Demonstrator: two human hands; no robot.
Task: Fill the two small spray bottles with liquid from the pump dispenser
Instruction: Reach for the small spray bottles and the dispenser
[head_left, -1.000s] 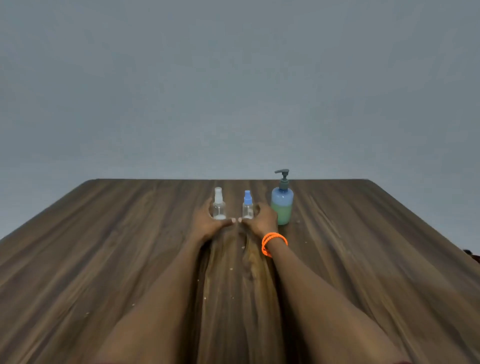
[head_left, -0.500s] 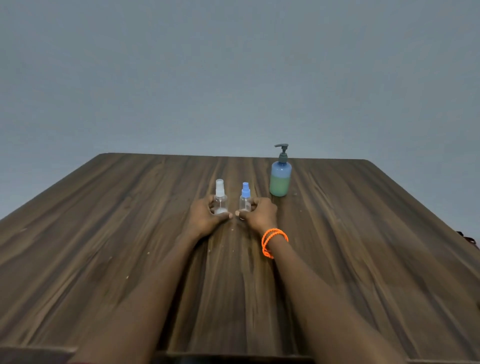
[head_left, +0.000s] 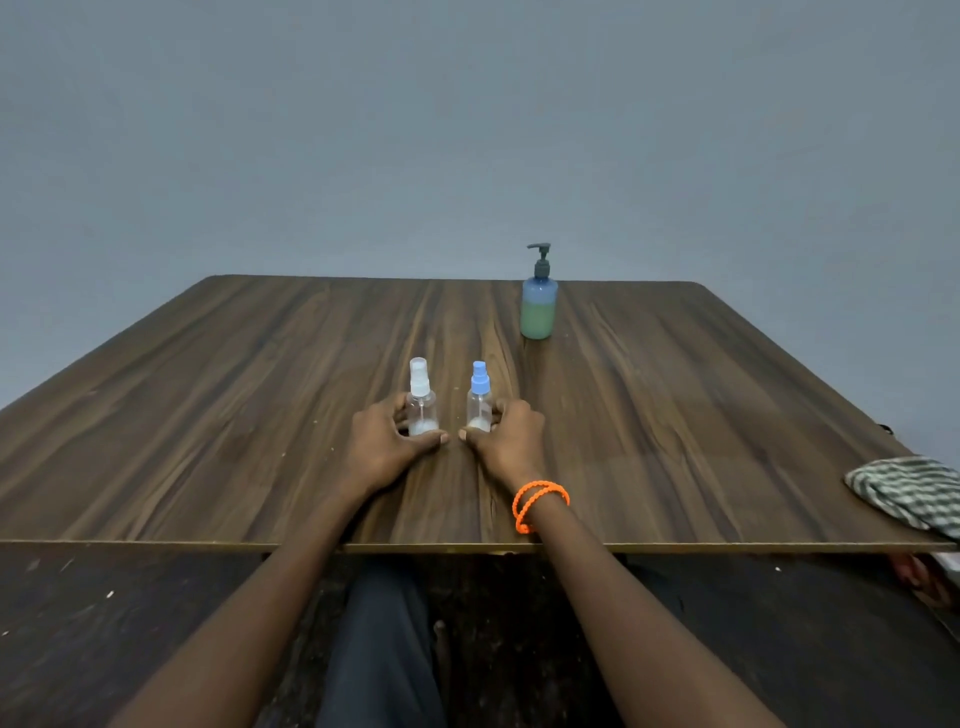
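Fingers (head_left: 402, 415) of the left hand (head_left: 384, 447) curl around the bottom of the white-top spray bottle (head_left: 422, 402), with the thumb lying along the front of it. This little clear bottle stands up straight on the wooden table (head_left: 208, 415), and something white sits at its bottom, maybe a bit of liquid, but it is hard to tell.

Just beside it, not touching, stands the blue-top spray bottle (head_left: 479, 400), also clear and upright. The right hand (head_left: 506, 441) holds it low down the same way, fingers bent around the far side and thumb in front. An orange bracelet (head_left: 537, 501) is looped on that wrist.

Farther back and a little to the right, well apart from both hands, stands the pump dispenser (head_left: 539, 306). It has a dark pump on top and green liquid inside.

At the right edge of the table lies a striped cloth (head_left: 909, 491).
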